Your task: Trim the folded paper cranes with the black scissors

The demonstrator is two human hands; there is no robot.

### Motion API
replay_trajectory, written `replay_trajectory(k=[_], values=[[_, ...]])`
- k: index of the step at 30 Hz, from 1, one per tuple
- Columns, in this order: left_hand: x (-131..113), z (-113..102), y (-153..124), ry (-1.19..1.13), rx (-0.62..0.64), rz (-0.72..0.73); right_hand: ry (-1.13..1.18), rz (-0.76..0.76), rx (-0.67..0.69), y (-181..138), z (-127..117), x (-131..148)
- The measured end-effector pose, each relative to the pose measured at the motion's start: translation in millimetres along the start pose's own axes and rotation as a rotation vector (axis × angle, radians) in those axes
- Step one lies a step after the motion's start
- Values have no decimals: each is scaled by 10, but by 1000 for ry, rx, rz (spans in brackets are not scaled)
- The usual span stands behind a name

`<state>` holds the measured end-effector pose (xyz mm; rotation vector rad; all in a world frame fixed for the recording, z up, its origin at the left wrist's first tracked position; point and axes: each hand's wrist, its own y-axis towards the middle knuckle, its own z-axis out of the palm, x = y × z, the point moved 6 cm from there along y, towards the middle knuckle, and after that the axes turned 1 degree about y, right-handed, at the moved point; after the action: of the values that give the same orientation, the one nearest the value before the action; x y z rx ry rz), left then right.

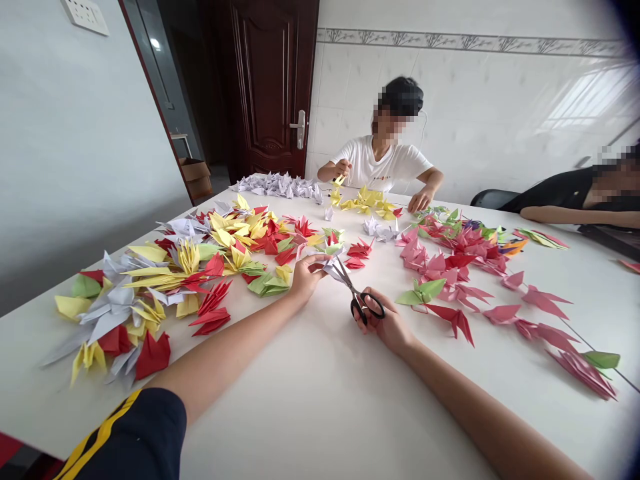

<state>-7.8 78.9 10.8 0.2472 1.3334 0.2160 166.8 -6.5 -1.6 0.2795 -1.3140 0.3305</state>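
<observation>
Bench [300, 413]: white top, carrying folded paper pieces to left, right and far of the two hands.
Mixed heap [190, 257]: yellow, red, green, white and pale lilac pieces, spread along the left side and reaching close to the left hand.
Pink cluster [435, 260]: right of the hands, mostly pink, with some red and green; a thin dark cord [623, 378] runs out of its near right end.
Green piece [423, 292]: just beyond the right hand, a red piece [457, 320] lying to its right.
White cluster [280, 185]: far left edge of the bench, with yellow pieces [370, 199] to its right.
Co-worker in white [383, 167]: seated at the far side, one hand raised with a yellow piece, the other lowered to the bench top.
Second person [545, 190]: far right, dark clothing, a forearm laid on the bench.
Left hand [310, 279]: reaching forward from the near left, thumb and fingers pinched on the paper.
Right hand [383, 323]: reaching from the near right, fingers curled about the scissors [355, 292] at the black handles, blades parted and pointing far left.
White folded paper [332, 268]: at the left hand's fingertips, overlapped by the blades; whether the blades grip it cannot be told.
</observation>
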Motion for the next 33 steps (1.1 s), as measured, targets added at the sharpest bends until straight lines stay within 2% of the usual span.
replay_trajectory(k=[8, 12, 18, 24, 28, 33], values=[[-18, -18, -40, 101, -84, 68, 11, -48, -76, -5, 56, -55], [-36, 6, -64, 88, -99, 89, -76, -102, -96, -25, 75, -38], [-40, 29, -74, 11, -86, 7, -196, -139, -98, -32, 53, 9], [17, 47, -60, -245, -37, -111, -157, -130, -82, -21, 41, 30], [20, 3, -33, -193, -77, -120, -163, -128, -67, -12, 21, 17], [9, -6, -17, -163, -48, -133, -186, -105, -91, 16, -104, 9]])
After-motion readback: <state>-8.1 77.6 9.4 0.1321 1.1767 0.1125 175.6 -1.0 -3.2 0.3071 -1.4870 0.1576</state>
